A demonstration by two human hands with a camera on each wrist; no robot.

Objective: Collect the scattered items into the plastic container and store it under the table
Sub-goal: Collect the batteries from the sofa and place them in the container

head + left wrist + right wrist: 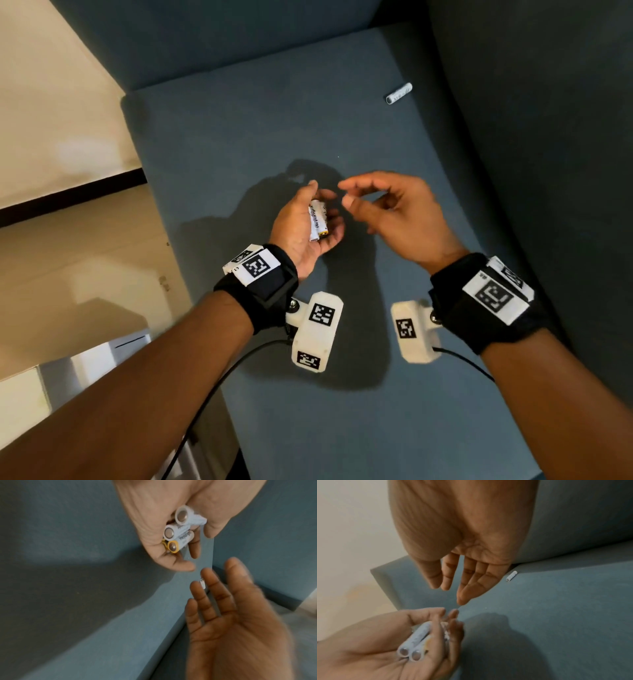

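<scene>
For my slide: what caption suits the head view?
Left hand holds batteries; one battery left on sofa.

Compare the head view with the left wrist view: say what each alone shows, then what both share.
Only the head view shows both wristbands with their markers, the forearms, and the floor beside the sofa.

Only the left wrist view shows the battery ends: one has a yellow ring, the others are white.

Both show the left hand holding the batteries, the right hand empty with loose fingers, and one lone battery on the blue cushion.
</scene>
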